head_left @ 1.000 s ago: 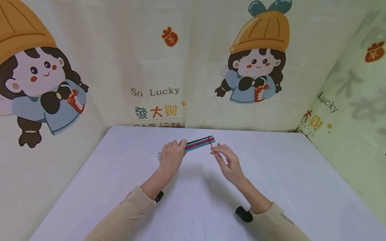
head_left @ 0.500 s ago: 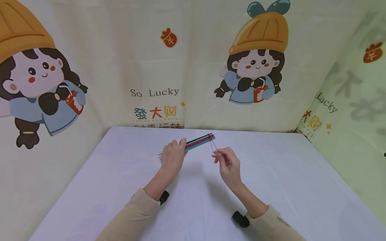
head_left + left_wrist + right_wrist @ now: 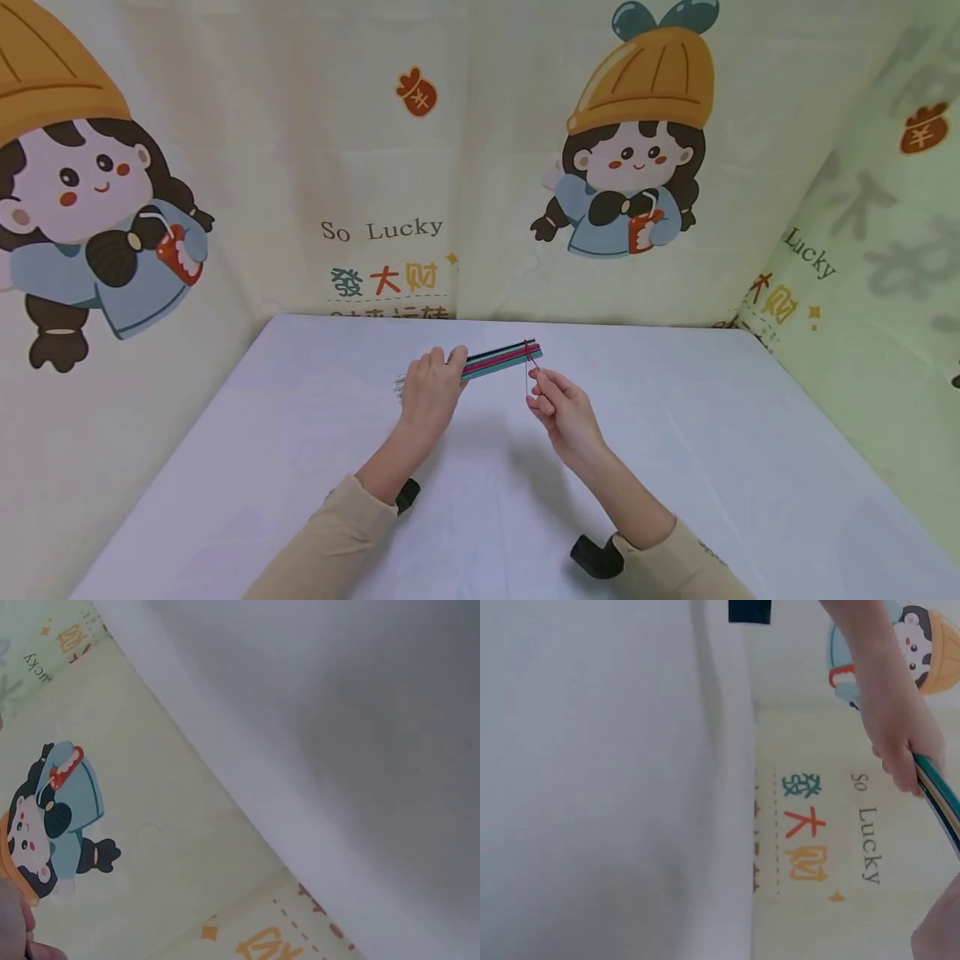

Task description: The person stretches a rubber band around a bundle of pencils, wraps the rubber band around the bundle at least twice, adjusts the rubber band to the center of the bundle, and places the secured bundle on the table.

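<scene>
My left hand [image 3: 432, 390] grips a bundle of slim sticks [image 3: 498, 360] in teal, red and black, with pale tips showing behind the hand. Around the bundle's far right end runs a thin red rubber band [image 3: 528, 350]. Two strands of it stretch down to my right hand [image 3: 573, 417], whose fingers pinch the loop. The right wrist view shows the left hand [image 3: 904, 739] closed round the bundle [image 3: 934, 791], with part of the right hand [image 3: 939, 926] at the lower edge. Only a sliver of the left hand [image 3: 13, 926] enters the left wrist view.
Beneath both hands spreads a white table [image 3: 480, 517], with their shadows on it. A printed curtain [image 3: 510, 167] with cartoon figures stands along the back and sides. Black wrist devices [image 3: 597, 557] hang under the beige sleeves [image 3: 337, 525].
The right hand first drew the band down away from the bundle's end, stretching it into a loop, then turned with fingers spreading the strands. The bundle rose slightly, then dropped and shifted right.
</scene>
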A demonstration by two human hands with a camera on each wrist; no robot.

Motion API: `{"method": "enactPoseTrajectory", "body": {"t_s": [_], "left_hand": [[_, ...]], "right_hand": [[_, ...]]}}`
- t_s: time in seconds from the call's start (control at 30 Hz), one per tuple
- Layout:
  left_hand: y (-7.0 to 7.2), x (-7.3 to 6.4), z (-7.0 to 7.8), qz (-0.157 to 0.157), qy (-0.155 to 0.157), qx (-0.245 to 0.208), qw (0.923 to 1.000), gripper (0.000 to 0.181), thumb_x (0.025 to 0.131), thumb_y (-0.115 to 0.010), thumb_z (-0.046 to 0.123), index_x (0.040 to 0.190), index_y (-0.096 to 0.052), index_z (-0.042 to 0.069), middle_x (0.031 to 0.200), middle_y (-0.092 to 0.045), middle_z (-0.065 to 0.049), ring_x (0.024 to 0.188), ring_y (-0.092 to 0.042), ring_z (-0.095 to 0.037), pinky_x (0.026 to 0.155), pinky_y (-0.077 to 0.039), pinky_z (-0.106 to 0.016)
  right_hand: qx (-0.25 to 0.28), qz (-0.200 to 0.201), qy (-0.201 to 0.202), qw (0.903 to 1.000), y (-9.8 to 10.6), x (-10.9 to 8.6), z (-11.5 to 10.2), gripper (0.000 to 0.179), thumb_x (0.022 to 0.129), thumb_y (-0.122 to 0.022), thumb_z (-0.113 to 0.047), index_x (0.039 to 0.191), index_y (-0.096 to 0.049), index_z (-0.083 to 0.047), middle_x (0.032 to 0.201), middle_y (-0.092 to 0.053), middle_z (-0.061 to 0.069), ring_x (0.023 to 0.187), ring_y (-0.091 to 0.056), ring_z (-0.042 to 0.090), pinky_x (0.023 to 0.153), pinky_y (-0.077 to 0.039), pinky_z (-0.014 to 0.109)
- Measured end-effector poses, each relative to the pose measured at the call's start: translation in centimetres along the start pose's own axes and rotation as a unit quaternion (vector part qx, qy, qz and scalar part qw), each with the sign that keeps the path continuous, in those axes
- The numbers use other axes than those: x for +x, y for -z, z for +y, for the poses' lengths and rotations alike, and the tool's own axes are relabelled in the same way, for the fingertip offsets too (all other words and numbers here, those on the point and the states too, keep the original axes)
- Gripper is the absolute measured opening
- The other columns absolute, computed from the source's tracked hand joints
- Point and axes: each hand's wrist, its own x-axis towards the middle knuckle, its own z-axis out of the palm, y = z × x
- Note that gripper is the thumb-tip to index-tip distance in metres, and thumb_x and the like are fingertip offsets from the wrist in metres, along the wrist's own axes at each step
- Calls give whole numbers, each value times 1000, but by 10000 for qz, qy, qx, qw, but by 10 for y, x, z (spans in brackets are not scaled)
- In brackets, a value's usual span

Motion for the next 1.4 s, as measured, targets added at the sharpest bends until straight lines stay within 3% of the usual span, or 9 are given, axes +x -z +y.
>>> {"method": "enactPoseTrajectory", "body": {"t_s": [0.23, 0.43, 0.6, 0.77, 1.0, 1.17, 1.33, 1.4], "left_hand": [[0, 0, -11, 804, -896, 281, 9923, 37, 70, -79, 20, 84, -47, 7, 65, -46, -8, 52, -44, -17, 47, -30, -25], [1, 1, -24, 1240, -1577, 511, 9783, 31, 73, -76, 18, 86, -50, 8, 69, -48, -9, 56, -46, -20, 49, -31, -26], [5, 3, -29, 1201, -2021, 595, 9701, 26, 76, -74, 17, 89, -54, 9, 72, -51, -8, 60, -49, -20, 52, -36, -25], [8, 2, -31, 1011, -2374, 738, 9633, 24, 77, -73, 17, 91, -54, 11, 73, -52, -6, 62, -50, -17, 54, -40, -24], [9, 0, -26, 759, -2741, 942, 9541, 19, 80, -67, 14, 90, -51, 12, 72, -51, -5, 63, -50, -16, 56, -41, -22], [5, -5, -20, 584, -2823, 1261, 9492, 18, 81, -65, 18, 90, -51, 13, 71, -52, -3, 64, -51, -15, 56, -39, -21], [0, -11, -15, 391, -2649, 1314, 9545, 18, 81, -66, 18, 90, -51, 13, 70, -51, -3, 63, -51, -14, 56, -38, -21], [-1, -12, -13, 343, -2558, 1274, 9577, 18, 82, -65, 17, 90, -50, 13, 70, -51, -3, 63, -50, -14, 56, -39, -22]], "right_hand": [[-656, -633, -577, 9942, 6, 7, -22, 28, 97, -42, -7, 120, -42, 7, 69, -48, 1, 49, -46, 1, 66, -49, 15], [-1655, -1125, -753, 9769, 11, 12, -37, 34, 97, -42, -9, 126, -40, 9, 73, -50, 4, 52, -51, 4, 64, -50, 16], [-2190, -1365, -982, 9611, 13, 18, -48, 36, 95, -47, -11, 125, -44, 9, 87, -58, 7, 54, -56, 5, 62, -49, 15], [-2640, -1475, -1314, 9441, 14, 24, -54, 34, 94, -50, -11, 121, -47, 10, 85, -61, 9, 56, -57, 5, 60, -49, 15], [-3788, -1663, -1203, 9024, 11, 31, -56, 28, 92, -51, -6, 110, -53, 15, 72, -60, 7, 52, -55, 4, 60, -50, 18], [-4648, -1409, -1060, 8676, 3, 33, -53, 18, 89, -54, -1, 98, -59, 14, 64, -59, 7, 48, -55, 5, 57, -51, 20], [-5376, -1219, -766, 8308, -6, 29, -48, 16, 89, -55, -2, 97, -60, 10, 72, -61, 13, 48, -58, 9, 57, -51, 23], [-5523, -1217, -660, 8221, -9, 26, -49, 17, 91, -51, -2, 101, -58, 10, 75, -61, 14, 50, -59, 11, 58, -52, 25]]}}
